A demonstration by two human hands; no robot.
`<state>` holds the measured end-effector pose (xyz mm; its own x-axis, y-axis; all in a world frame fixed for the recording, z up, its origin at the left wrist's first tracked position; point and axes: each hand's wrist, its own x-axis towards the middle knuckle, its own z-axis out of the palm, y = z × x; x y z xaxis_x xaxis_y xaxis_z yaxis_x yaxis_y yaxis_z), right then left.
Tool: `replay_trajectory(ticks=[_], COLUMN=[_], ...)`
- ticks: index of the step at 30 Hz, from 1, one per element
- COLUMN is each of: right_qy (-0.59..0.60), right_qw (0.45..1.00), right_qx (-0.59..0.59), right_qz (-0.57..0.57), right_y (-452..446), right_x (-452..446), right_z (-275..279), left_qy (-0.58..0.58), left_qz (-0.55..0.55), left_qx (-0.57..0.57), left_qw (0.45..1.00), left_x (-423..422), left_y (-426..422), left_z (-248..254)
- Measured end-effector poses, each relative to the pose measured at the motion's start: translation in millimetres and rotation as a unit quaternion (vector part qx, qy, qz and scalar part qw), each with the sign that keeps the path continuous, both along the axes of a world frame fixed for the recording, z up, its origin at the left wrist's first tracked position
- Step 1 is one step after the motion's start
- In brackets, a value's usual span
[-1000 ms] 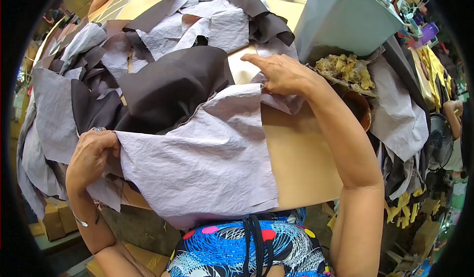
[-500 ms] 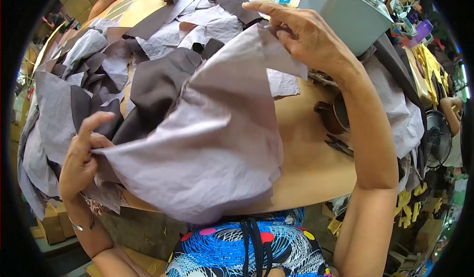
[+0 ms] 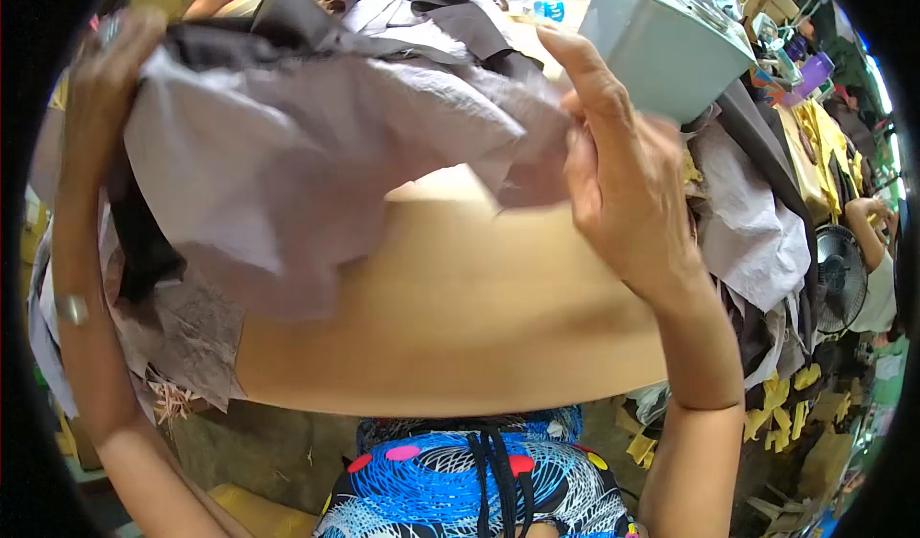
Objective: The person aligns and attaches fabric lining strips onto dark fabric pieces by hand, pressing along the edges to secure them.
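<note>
Head view: the wide brown bench (image 3: 460, 318) carries the work, and its near edge is on the person's side of the gray bin (image 3: 661, 40). A big heap of cloth scraps (image 3: 393, 6) lies to the left of the bin, maybe put there to leave room close to the body. The pale cloth (image 3: 278, 164) is up in the air, left of the bin and a bit nearer the person. It sags in the middle, with dark cloth next to it. The bin stands upright, likely off to the side so that it does not get in the way. The black fan (image 3: 841, 274) is right of the bin and nearer.

The hands are wide apart, which seems to help spread the cloth. The right hand (image 3: 628, 174), just in front of the bin, pinches one end between thumb and finger. The left hand (image 3: 120, 49), far left of the bin, is at the other end, but it is too blurry to tell how it grips. A small bottle (image 3: 548, 7) with a blue label is just left of the bin.
</note>
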<state>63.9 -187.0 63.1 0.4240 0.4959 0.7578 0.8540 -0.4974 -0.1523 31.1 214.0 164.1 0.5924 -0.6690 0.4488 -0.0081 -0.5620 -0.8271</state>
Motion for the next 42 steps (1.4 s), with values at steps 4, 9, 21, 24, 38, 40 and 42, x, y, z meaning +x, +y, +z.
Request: replay_trajectory(ticks=[4, 9, 21, 24, 38, 40, 42], right_qy=[0.466, 0.594, 0.430, 0.423, 0.479, 0.487, 0.529], right_qw=[0.867, 0.784, 0.892, 0.893, 0.871, 0.867, 0.841], right_qx=[0.141, 0.156, 0.069, 0.099, 0.077, 0.067, 0.070], right_qz=[0.101, 0.091, 0.121, 0.122, 0.083, 0.077, 0.088], right_y=[13.7, 4.0, -0.3, 6.2, 13.0, 10.5, 10.4], right_x=[-15.5, -11.3, -43.0, -51.8, -62.2, -60.4, -60.5], right_z=[-29.2, -81.9, -66.4, -75.6, -117.8, -116.8, -111.3], left_qy=[-0.024, 0.209, 0.527, 0.423, 0.410, 0.504, 0.473], left_qz=[-0.032, -0.009, -0.084, -0.069, 0.010, 0.065, 0.056], left_qx=[-0.063, -0.343, -0.839, -0.899, -0.844, -0.756, -0.777], left_qw=[0.997, 0.916, 0.105, 0.086, 0.347, 0.411, 0.411], left_x=[63.8, 32.1, -50.3, -38.4, -22.0, -30.5, -41.4], left_y=[-14.3, -116.8, -180.3, -170.2, -132.3, -128.8, -131.4], left_z=[10.9, -60.2, -203.7, -210.4, -194.2, -196.2, -205.8])
